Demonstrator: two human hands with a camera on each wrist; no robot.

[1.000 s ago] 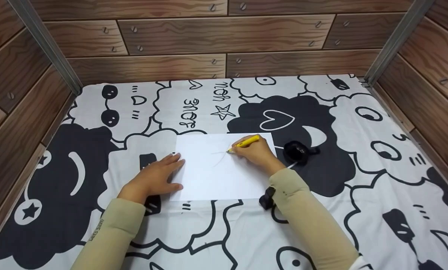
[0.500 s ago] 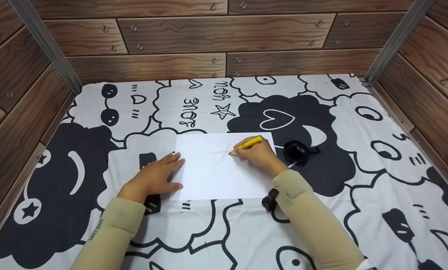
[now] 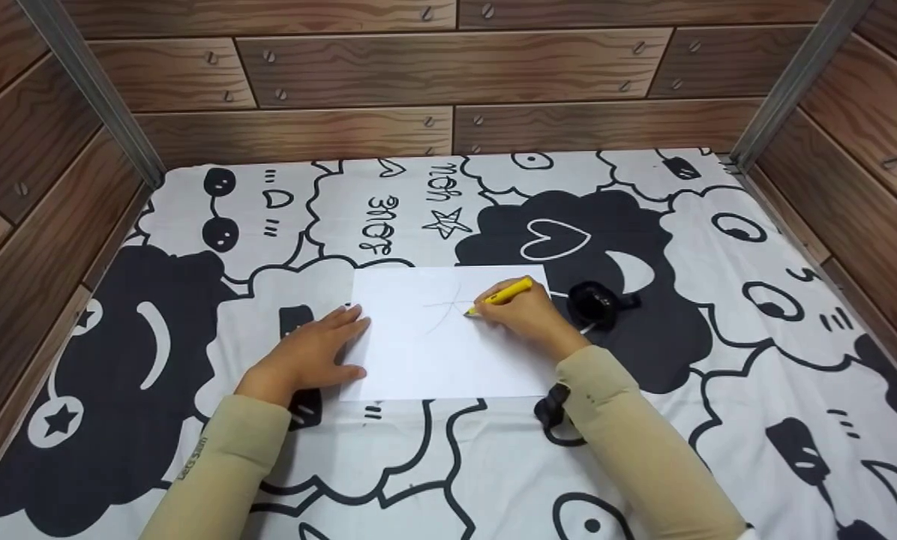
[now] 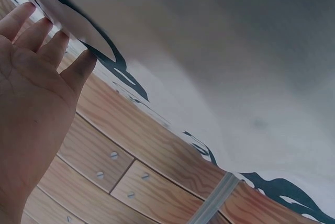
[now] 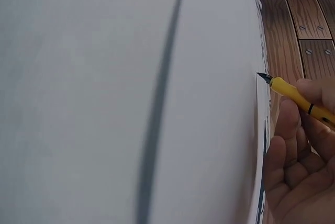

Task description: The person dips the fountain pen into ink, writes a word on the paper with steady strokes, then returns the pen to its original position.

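A white sheet of paper (image 3: 418,360) lies on the patterned cloth and bears a few thin, faint crossing lines. My right hand (image 3: 523,311) pinches a yellow fountain pen (image 3: 510,291) between thumb and fingers, its tip at the paper just right of those lines. In the right wrist view the dark nib of the fountain pen (image 5: 293,94) shows, with the right hand (image 5: 309,156) curled behind it. My left hand (image 3: 306,356) rests with spread fingers on the paper's left edge. The left wrist view has the left hand (image 4: 39,88) with fingers extended.
A small black round object (image 3: 592,304) lies on the cloth right of the paper. Another black item (image 3: 550,407) sits by the right sleeve. The black-and-white cloth (image 3: 388,465) covers the surface, and wood-patterned walls (image 3: 448,71) enclose it at the back and sides.
My right hand and the fountain pen have moved a little right and toward me, uncovering more of the lines. The left hand has stayed in place on the paper.
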